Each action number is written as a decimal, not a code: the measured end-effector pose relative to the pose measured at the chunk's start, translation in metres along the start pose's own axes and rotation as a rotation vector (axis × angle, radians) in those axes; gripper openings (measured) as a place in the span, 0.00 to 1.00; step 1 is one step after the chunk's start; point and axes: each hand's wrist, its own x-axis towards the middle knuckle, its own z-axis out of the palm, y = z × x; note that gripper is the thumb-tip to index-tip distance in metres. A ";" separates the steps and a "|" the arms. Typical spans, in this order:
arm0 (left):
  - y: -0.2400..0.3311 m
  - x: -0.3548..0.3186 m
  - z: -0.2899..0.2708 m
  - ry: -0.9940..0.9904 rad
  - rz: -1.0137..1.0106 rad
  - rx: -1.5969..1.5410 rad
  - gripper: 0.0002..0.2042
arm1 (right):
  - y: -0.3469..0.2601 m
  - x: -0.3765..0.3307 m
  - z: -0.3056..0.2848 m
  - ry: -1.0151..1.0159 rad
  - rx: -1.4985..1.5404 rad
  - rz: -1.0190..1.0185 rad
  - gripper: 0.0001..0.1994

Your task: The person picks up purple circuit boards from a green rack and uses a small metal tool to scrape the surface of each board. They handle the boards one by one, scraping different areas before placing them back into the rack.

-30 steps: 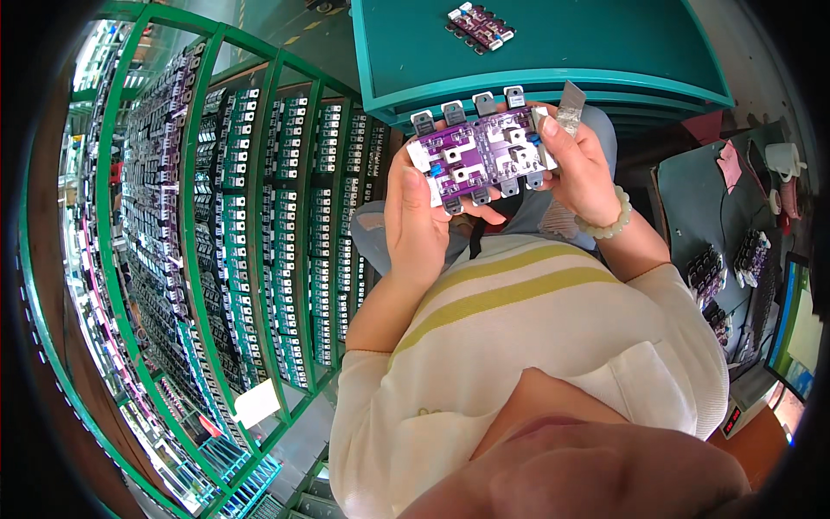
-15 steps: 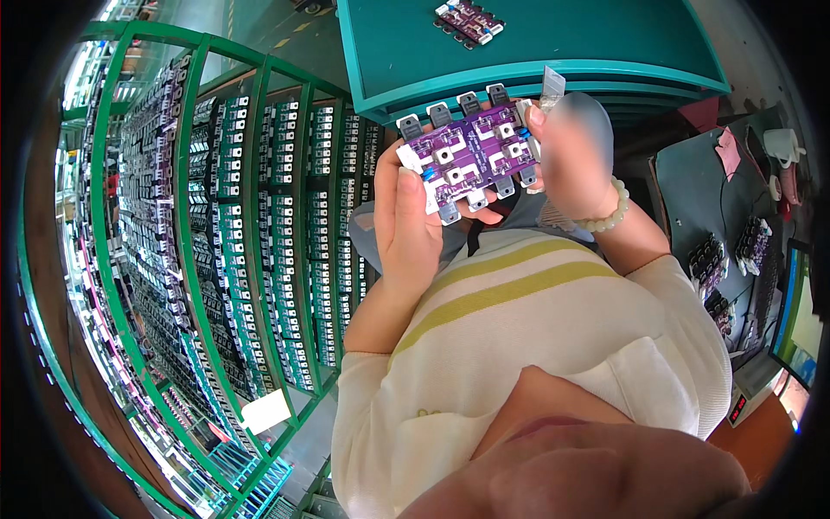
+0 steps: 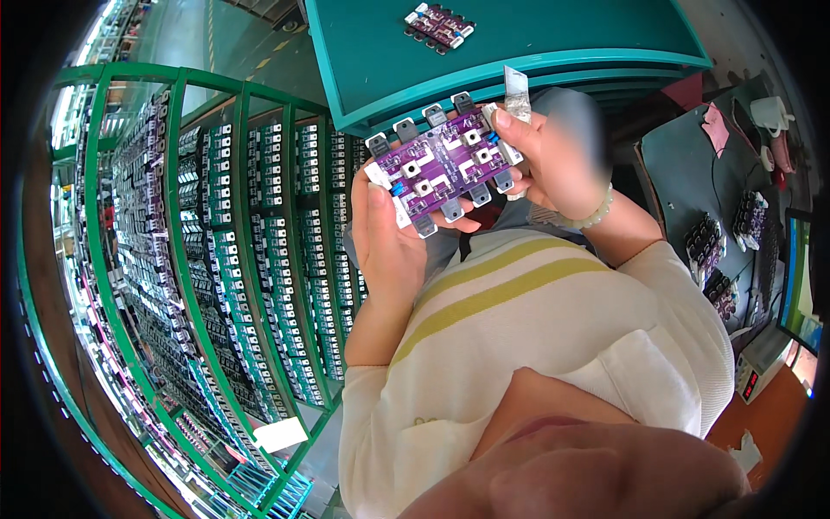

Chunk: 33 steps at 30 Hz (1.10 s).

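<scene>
Between my two hands I hold a purple circuit board (image 3: 445, 160) with white blocks at both ends and dark, metal-tabbed parts along its long edges. My left hand (image 3: 385, 229) is closed on the left end, thumb on the white block. At the other end my right hand (image 3: 540, 151) grips the board with the thumb on top. A pale strip (image 3: 517, 93) sticks up beside the right thumb; whether the fingers hold it I cannot tell. On the teal surface ahead lies another purple circuit board (image 3: 439, 28), apart from both hands.
To the left stands a green rack (image 3: 181, 173) filled with rows of boards. A teal cabinet (image 3: 519, 35) is in front. On the right, a dark table (image 3: 683, 164) bears several boards (image 3: 706, 242), a white cup (image 3: 769, 112) and a monitor (image 3: 800, 277).
The held circuit board and both hands have shifted left in the picture. The cabinet has shifted left too, while the rack sits lower. Both hands keep their grip.
</scene>
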 end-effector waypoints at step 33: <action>-0.004 0.002 0.000 -0.088 0.029 0.074 0.21 | -0.002 -0.009 -0.009 0.049 -0.393 -0.147 0.19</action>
